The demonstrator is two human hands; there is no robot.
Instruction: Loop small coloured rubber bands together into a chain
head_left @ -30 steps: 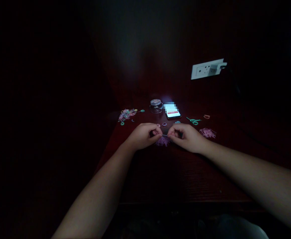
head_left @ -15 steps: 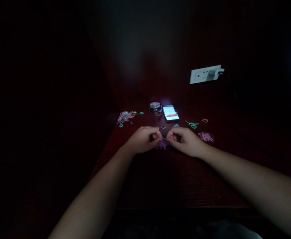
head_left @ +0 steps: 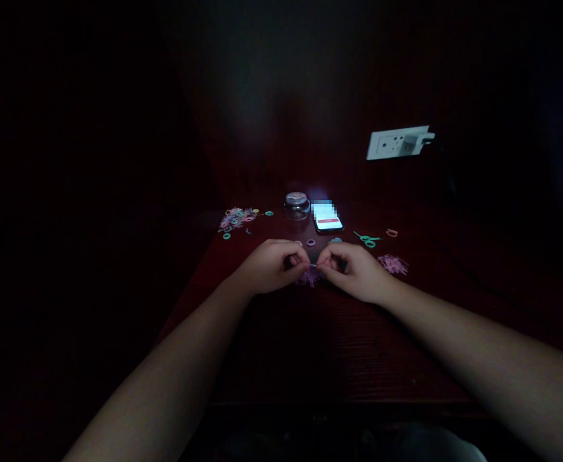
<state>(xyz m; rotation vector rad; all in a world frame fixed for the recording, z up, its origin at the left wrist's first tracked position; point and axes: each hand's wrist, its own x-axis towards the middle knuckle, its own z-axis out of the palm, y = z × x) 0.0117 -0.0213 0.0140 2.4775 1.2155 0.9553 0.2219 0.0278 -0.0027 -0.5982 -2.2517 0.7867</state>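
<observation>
My left hand (head_left: 275,264) and my right hand (head_left: 354,269) face each other over the table. Each pinches one end of a thin pale band (head_left: 312,265), stretched across the small gap between the fingertips. Its ends are hidden by the fingers. Just below the fingertips lies a pile of purple bands (head_left: 309,278). Beyond the hands sit a small purple ring-shaped hair tie (head_left: 311,242) and a blue one (head_left: 337,240). A pile of pink bands (head_left: 393,264) lies right of my right hand.
Mixed coloured bands and rings (head_left: 237,219) are heaped at the back left. A lidded clear jar (head_left: 296,208) stands beside a lit phone (head_left: 328,222). Further right lie a green looped piece (head_left: 368,240) and an orange ring (head_left: 391,233). A wall socket (head_left: 397,144) holds a plug.
The view has shifted slightly, so the tabletop things appear a little further left. Both hands keep their pinch on the band, and their fingertips seem slightly closer together.
</observation>
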